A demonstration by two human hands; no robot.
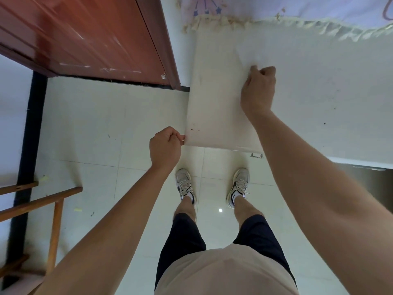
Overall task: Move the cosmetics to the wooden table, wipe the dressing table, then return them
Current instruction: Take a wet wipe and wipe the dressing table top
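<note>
Head view, looking down. The white dressing table (319, 92) stands in front of the person and runs off to the right. Its near edge is just ahead of the white sneakers (185, 184).

A pale sheet (214, 99) lies over the table's left end, with a ragged fringe (223, 22) along the far edge. Cloth or film: cannot tell.

Left hand (164, 145): at the table's near-left corner, fingers curled, thumb and forefinger pinching the sheet's corner. The hand itself is off the top, over the floor tiles (95, 124).

Right hand (258, 90): on the top, back from the near edge, fingers curled tight around a raised fold of the sheet. A crease runs from the fold toward the far edge.

A small metal drawer handle (256, 155) shows under the near edge, between the two forearms.

A red-brown door (95, 35) is at the upper left, beyond the table's left end. A wooden frame (53, 209) is at the lower left, well apart from the table.
</note>
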